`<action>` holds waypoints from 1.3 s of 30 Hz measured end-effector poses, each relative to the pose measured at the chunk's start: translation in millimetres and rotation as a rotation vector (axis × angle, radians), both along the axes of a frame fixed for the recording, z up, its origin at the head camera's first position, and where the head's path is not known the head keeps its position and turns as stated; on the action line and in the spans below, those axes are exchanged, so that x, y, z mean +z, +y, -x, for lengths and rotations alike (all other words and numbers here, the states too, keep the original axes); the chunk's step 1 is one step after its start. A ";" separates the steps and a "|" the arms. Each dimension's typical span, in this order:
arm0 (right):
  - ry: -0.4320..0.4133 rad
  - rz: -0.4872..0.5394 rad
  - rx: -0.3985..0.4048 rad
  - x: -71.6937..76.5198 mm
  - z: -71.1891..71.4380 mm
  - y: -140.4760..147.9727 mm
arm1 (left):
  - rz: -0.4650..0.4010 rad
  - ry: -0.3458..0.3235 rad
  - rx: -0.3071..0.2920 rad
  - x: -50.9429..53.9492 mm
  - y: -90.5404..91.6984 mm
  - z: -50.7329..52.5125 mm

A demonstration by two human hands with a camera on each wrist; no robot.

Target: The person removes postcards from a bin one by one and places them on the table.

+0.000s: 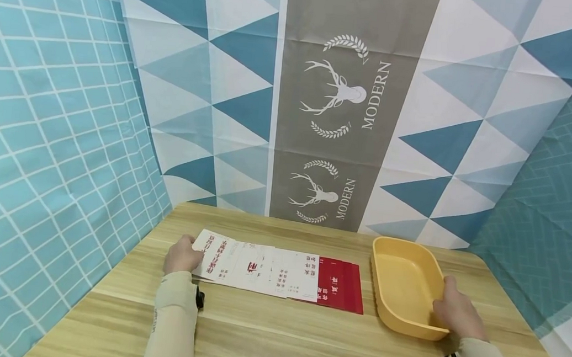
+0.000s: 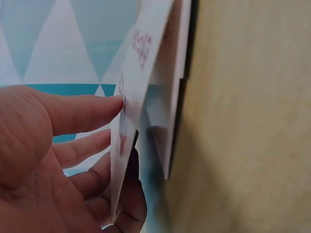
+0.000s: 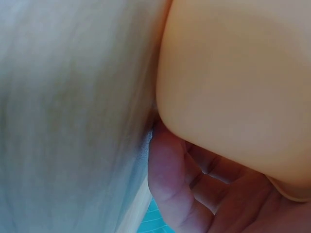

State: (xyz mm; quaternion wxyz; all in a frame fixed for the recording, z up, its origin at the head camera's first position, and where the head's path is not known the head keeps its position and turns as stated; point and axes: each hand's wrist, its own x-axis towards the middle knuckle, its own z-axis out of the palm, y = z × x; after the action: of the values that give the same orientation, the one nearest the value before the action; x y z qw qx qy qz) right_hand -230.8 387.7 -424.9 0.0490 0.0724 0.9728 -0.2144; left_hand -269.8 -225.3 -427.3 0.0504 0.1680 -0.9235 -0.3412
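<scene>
At the left end of a row of overlapping cards, my left hand (image 1: 182,256) pinches a white card (image 1: 214,259) printed with red characters. The left wrist view shows the thumb on the printed face of this card (image 2: 141,73) and fingers behind it; its edge is lifted off the table. More white cards (image 1: 294,270) and then red cards (image 1: 348,288) continue the row to the right. My right hand (image 1: 461,311) grips the right side of a yellow plastic tray (image 1: 404,275). In the right wrist view, the thumb and fingers are at the tray's outer wall (image 3: 233,87).
Everything sits on a wood-grain table (image 1: 280,338). A patterned cloth (image 1: 240,114) with triangles and deer heads hangs behind it. Blue tile-patterned sheeting (image 1: 45,128) stands along the left side, with teal sheeting (image 1: 558,208) along the right.
</scene>
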 end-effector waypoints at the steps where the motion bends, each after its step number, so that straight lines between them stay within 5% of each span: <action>1: 0.003 -0.001 0.002 -0.1 -0.1 -0.2 | 0.001 -0.004 0.004 -1.1 -0.1 0.3; 8: 0.009 -0.005 0.007 -0.4 1.3 -0.3 | 0.020 -0.008 0.029 -10.1 -3.1 5.0; 22: 0.011 -0.009 0.000 -2.6 0.7 1.3 | 0.043 0.036 0.029 -10.2 -5.5 7.2; 29: 0.009 -0.007 -0.002 -1.3 1.6 2.0 | -0.073 0.097 -0.011 -5.4 -8.1 7.2; 39: 0.004 0.003 0.001 -0.9 2.0 2.9 | -0.054 0.044 0.002 -6.1 -9.4 2.7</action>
State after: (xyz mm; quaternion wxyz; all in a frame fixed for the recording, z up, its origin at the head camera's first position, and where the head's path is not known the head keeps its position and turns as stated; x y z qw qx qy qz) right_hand -232.7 390.6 -425.7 0.0470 0.0714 0.9726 -0.2162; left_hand -272.5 -234.6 -433.4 0.0666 0.1626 -0.9123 -0.3698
